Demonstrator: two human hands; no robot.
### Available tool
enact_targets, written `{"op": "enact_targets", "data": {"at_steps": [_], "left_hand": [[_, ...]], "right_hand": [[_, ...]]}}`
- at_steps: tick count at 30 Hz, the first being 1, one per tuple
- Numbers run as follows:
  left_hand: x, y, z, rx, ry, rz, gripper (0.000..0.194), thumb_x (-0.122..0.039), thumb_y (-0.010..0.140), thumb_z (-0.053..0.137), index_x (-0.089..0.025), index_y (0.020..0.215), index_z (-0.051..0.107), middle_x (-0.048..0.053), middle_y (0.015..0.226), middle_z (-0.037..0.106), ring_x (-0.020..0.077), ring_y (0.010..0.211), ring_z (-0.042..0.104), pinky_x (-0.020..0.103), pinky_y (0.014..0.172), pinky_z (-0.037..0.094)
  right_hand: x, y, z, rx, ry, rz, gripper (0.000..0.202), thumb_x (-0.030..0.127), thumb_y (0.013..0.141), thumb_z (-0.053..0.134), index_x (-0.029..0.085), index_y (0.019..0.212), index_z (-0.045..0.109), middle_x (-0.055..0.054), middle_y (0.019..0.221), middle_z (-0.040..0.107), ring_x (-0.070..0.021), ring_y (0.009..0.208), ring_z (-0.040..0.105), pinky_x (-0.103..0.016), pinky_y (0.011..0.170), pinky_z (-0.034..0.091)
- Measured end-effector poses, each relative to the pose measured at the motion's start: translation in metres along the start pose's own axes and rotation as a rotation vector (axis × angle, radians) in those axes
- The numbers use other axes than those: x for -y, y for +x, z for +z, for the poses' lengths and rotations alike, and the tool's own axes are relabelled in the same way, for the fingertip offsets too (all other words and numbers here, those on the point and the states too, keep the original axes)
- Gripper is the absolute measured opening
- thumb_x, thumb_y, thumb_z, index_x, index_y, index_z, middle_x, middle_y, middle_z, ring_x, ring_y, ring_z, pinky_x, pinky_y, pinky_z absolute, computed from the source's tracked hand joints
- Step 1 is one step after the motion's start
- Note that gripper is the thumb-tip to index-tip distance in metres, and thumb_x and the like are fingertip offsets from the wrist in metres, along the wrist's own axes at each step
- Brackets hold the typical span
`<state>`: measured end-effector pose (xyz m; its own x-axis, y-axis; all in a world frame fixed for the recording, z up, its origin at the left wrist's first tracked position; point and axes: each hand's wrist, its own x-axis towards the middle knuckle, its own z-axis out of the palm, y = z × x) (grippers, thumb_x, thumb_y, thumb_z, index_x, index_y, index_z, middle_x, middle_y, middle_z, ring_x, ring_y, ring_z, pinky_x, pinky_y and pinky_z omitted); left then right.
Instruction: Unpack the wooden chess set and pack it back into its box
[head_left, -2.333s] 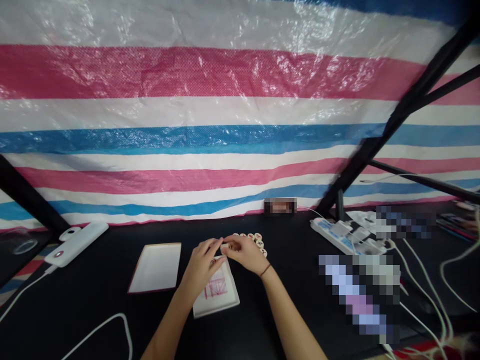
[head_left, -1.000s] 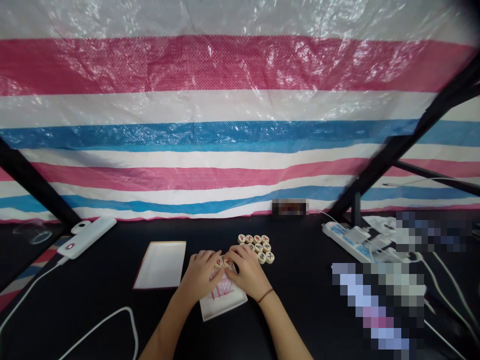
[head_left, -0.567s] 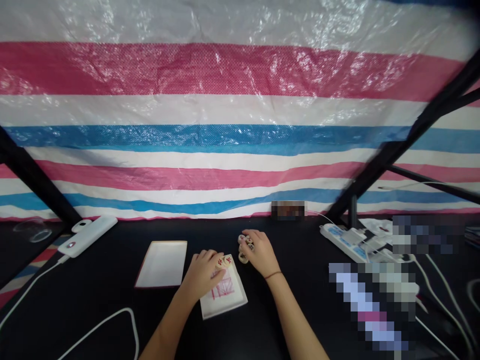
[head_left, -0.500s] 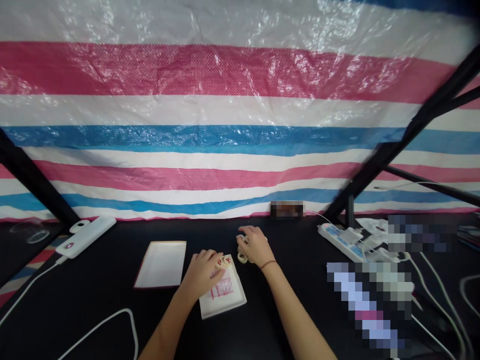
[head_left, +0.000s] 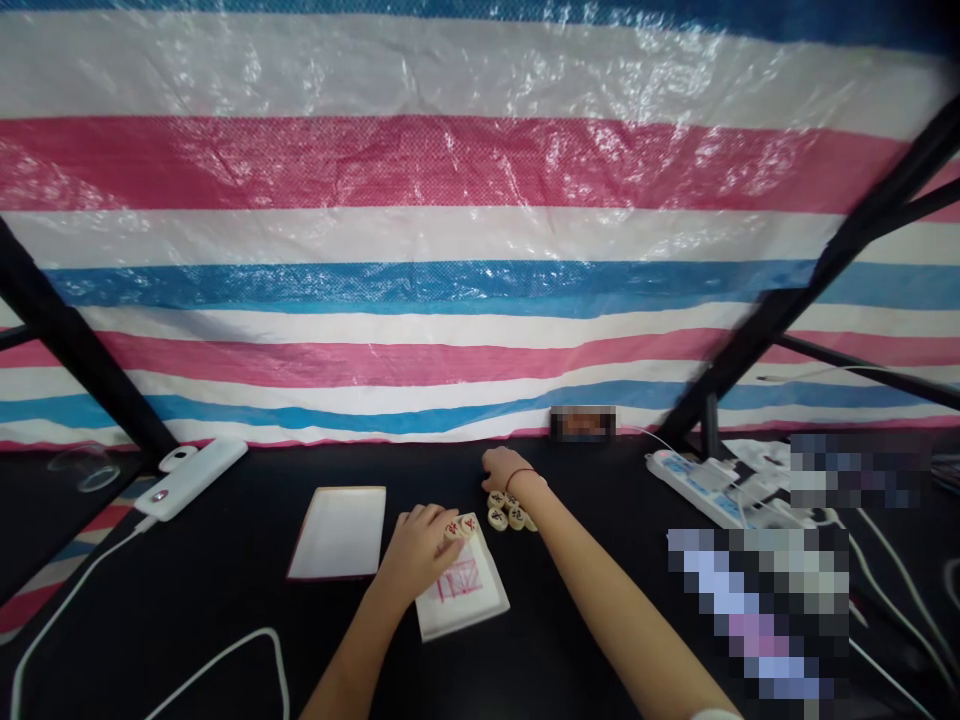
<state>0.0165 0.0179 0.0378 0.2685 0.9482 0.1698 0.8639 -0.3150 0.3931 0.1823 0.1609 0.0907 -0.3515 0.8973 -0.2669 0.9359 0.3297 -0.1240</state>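
Well, steadiness matters most, I'd say: the left hand [head_left: 420, 545] would do best to press lightly on the shallow, white, rectangular box with a pink line drawing [head_left: 484, 608], firmly enough that it doesn't slide on the flat black tabletop [head_left: 225, 610], yet gently enough not to nudge the two thick, round, cream discs with red characters [head_left: 469, 525] at its far end. For the thick, round, cream discs with black characters [head_left: 497, 519], bunched on the tabletop just to the right of the box's far end, low fingers and a hold on the rims would probably disturb the neighbours least.

As for pose, the left hand lies palm down, fingers bent over the box's far left side, thumb near the red-marked discs; whether it pinches one, I can't tell. The right hand [head_left: 506, 468] is stretched farther out, its wrist, ringed by a thin, reddish-brown cord [head_left: 517, 473], over the black-marked bunch. It curls down at the far side, fingertips hidden, so I can't tell whether they're apart, together or clamped on a disc.
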Motion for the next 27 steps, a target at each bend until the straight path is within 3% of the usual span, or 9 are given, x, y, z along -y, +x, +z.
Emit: {"op": "enact_targets", "data": {"at_steps": [2,5,8,11,17,23,27], "left_hand": [[0.001,0.0,0.002,-0.073,-0.007,0.019,0.039,-0.036,0.089,0.05,-0.026,0.126,0.055,0.007,0.114,0.063,0.0236,0.105,0.055,0.038,0.087,0.042],[0.004,0.002,0.003,-0.291,0.003,0.035,0.049,-0.039,0.087,0.054,-0.024,0.133,0.049,0.011,0.122,0.059,0.0274,0.114,0.051,0.044,0.095,0.04],[0.006,0.002,0.0,-0.437,-0.024,0.068,0.052,-0.038,0.087,0.056,-0.023,0.137,0.045,0.012,0.125,0.057,0.0279,0.115,0.053,0.045,0.096,0.042],[0.003,-0.002,-0.006,-0.439,-0.118,0.14,0.043,-0.036,0.091,0.052,-0.026,0.133,0.049,0.009,0.12,0.06,0.0238,0.111,0.057,0.038,0.094,0.047],[-0.001,-0.024,-0.012,-0.361,-0.241,0.063,0.026,-0.03,0.091,0.051,-0.025,0.114,0.061,0.006,0.105,0.061,0.018,0.094,0.063,0.031,0.084,0.052],[0.004,-0.048,-0.015,-0.365,-0.241,-0.009,0.011,-0.027,0.088,0.054,-0.024,0.095,0.063,0.004,0.097,0.061,0.0166,0.089,0.063,0.029,0.081,0.052],[0.001,-0.053,-0.014,-0.365,-0.104,0.017,0.009,-0.026,0.085,0.059,-0.025,0.092,0.064,0.003,0.094,0.065,0.0195,0.09,0.062,0.035,0.084,0.047]], "right_hand": [[0.0,-0.004,-0.005,-0.042,0.042,-0.009,0.027,0.016,0.067,0.071,0.012,0.094,0.071,-0.017,0.099,0.071,-0.0291,0.093,0.067,-0.033,0.077,0.049],[0.003,-0.019,-0.005,-0.139,0.188,-0.087,0.03,0.029,0.08,0.063,0.015,0.107,0.065,-0.009,0.095,0.072,-0.0205,0.089,0.068,-0.028,0.078,0.049],[0.011,-0.043,0.011,-0.187,0.698,-0.277,0.034,0.038,0.082,0.061,0.016,0.109,0.061,-0.003,0.079,0.071,-0.0141,0.068,0.066,-0.025,0.064,0.051],[0.024,-0.065,0.033,-0.103,1.133,-0.383,0.041,0.045,0.075,0.068,0.016,0.103,0.061,-0.001,0.074,0.069,-0.0128,0.06,0.063,-0.024,0.056,0.051],[0.029,-0.079,0.052,-0.034,1.416,-0.357,0.042,0.044,0.067,0.077,0.016,0.096,0.064,-0.005,0.086,0.071,-0.0135,0.07,0.065,-0.027,0.065,0.053],[0.007,-0.079,0.047,-0.218,1.656,-0.189,0.044,0.049,0.06,0.081,0.017,0.086,0.064,-0.005,0.081,0.07,-0.0134,0.063,0.064,-0.029,0.063,0.053],[0.006,-0.083,0.049,-0.246,1.682,-0.156,0.044,0.05,0.059,0.081,0.017,0.083,0.065,-0.005,0.081,0.07,-0.0135,0.065,0.063,-0.03,0.066,0.055]]}}
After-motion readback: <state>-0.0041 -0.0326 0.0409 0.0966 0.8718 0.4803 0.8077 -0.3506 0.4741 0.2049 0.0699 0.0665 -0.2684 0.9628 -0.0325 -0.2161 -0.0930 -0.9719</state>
